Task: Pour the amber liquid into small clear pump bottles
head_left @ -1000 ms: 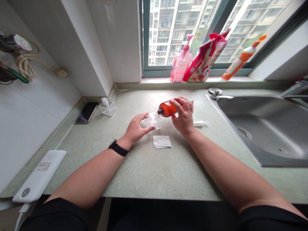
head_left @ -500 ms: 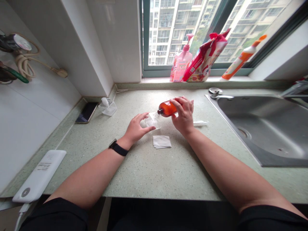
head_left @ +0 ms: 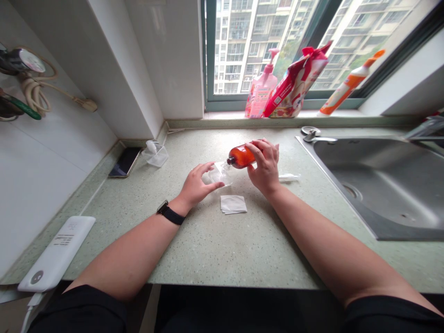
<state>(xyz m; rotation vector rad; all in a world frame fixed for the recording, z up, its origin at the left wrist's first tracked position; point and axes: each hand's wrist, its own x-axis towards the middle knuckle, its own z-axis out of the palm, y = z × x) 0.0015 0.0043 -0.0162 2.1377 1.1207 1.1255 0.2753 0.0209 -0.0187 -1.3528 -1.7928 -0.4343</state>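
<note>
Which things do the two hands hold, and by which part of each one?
The right hand holds the amber bottle by its body, near the base. The left hand holds the clear container around its left side.

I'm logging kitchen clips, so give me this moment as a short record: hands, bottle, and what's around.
Left hand: around a clear container
Right hand: holding an orange-brown bottle
Bottle pose: tipped, neck toward the container
Anything leaving the bottle: cannot tell
Counter: folded white tissue, black phone, white power bank
Right side: metal sink
Windowsill: pink pump bottle, red bag, orange-and-white bottle
</note>
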